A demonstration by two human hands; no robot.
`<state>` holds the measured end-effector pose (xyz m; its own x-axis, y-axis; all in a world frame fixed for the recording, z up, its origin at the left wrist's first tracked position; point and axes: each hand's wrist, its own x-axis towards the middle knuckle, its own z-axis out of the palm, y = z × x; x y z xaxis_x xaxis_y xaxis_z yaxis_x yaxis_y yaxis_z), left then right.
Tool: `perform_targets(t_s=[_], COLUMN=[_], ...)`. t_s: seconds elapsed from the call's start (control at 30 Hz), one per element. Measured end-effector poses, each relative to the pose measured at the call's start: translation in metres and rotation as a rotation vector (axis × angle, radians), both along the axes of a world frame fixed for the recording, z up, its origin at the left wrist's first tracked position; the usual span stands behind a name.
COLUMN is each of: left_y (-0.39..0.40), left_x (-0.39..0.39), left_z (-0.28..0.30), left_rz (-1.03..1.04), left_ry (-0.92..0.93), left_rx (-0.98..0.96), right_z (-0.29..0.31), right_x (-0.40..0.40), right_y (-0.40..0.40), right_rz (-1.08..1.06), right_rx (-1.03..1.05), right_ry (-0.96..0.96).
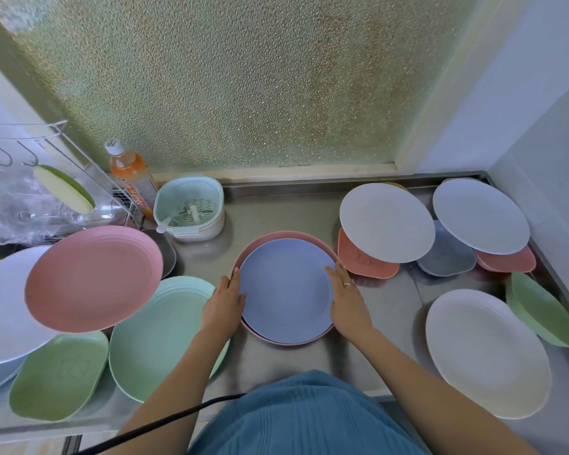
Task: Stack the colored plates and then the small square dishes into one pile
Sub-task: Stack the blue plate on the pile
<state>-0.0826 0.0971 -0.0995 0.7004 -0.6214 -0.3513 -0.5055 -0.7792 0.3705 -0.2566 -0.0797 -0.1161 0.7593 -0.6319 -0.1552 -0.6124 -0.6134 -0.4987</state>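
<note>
Pile started at frame centre: blue plate (284, 290) sits nested inside a pink plate (288, 236) on the steel tabletop (388, 300). Pink rim shows all round it, so it's roughly centred, slightly low in the frame.

Left hand (223, 305) on the blue plate's left rim, right hand (348, 298) on its right rim. Fingers of both lie close together, lightly curved along the edge, touching it rather than clamping. Looks like squaring the plate up in the pile, or seating it. Whether thumbs hook under the rim, cannot tell.

Rest of the stock is scattered:
- left of frame: second pink plate (94, 279) propped tilted on a white plate (4, 310), mint plate (160, 336) below it, green square dish (58, 377) lower left
- upper right: two white plates (386, 221) (480, 215) resting on small square dishes, salmon dish (363, 261), grey-blue dish (445, 257), another salmon one (506, 261)
- lower right: cream plate (486, 356), green dishes (542, 310) leaning at the edge

Judgement: early, two of roughly eight plates piled. White plates upper right must come off before the dishes beneath can go on. Propped plates on the left could slide if bumped.

Strainer tub (189, 208) and bottle (130, 175) upper left, clear of the work.
</note>
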Motion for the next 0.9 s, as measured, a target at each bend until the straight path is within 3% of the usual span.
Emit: perform_targets(t_s=[0.13,0.33,0.6,0.77,0.9], left_y=[-0.008,-0.021,-0.03,-0.041,-0.075], left_x=[0.006,0.022,0.026,0.003,-0.031], left_z=[0.004,0.003,0.002,0.012,0.021], left_rz=[0.023,0.193,0.086,0.158,-0.013], left_ry=[0.049,0.181,0.215,0.068,-0.014], left_rx=[0.021,-0.156,-0.16,-0.249,-0.305], right_z=[0.003,0.008,0.004,0.01,0.003], right_x=[0.007,0.012,0.009,-0.015,-0.082], right_y=[-0.004,-0.008,-0.012,-0.01,-0.014], right_rz=[0.004,-0.047,0.013,-0.145,-0.36], right_rx=[0.116,0.234,0.21,0.009,-0.204], right_ry=[0.006,-0.059,-0.035,-0.206,-0.053])
